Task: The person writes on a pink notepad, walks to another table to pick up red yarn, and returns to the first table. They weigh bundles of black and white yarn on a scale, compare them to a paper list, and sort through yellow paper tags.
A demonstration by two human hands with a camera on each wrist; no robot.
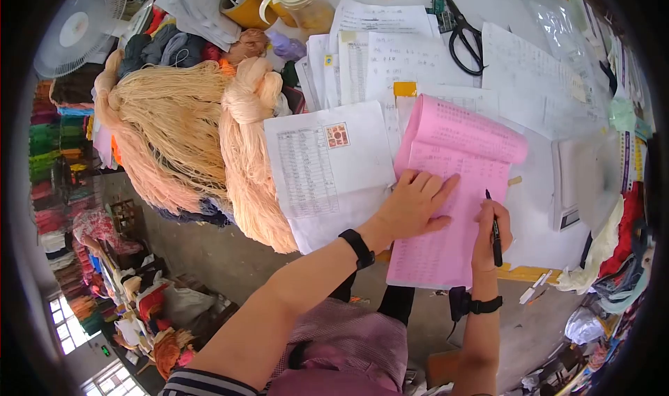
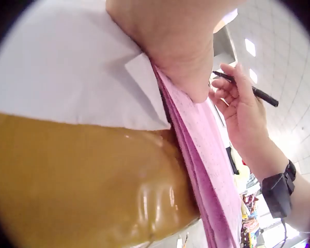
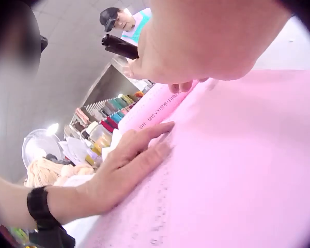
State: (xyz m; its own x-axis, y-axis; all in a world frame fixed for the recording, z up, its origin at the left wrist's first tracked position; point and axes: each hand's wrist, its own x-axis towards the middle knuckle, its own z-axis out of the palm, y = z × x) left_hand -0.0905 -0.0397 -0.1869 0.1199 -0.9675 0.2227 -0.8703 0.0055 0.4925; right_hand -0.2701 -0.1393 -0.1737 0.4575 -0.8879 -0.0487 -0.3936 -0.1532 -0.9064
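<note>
A pad of pink paper (image 1: 446, 235) with printed lines lies at the table's front edge, its upper sheets rolled back in a curl (image 1: 474, 127). My left hand (image 1: 416, 204) rests on the pad's left side with fingers spread, also seen in the right wrist view. Between thumb and fingers my right hand (image 1: 491, 232) holds a black pen (image 1: 496, 239) over the pad's right edge, its tip pointing up the page. In the left wrist view the pen (image 2: 258, 93) slants out of the hand. Under my left wrist lies a white printed sheet (image 1: 327, 162) with a small coloured picture.
Skeins of cream and peach yarn (image 1: 167, 131) hang over the table's left side. Black scissors (image 1: 463, 40) and loose papers (image 1: 411, 68) lie toward the back, near a lidded jug (image 1: 300, 9). A white scale-like device (image 1: 568, 187) stands at right. A fan (image 1: 77, 30) is far left.
</note>
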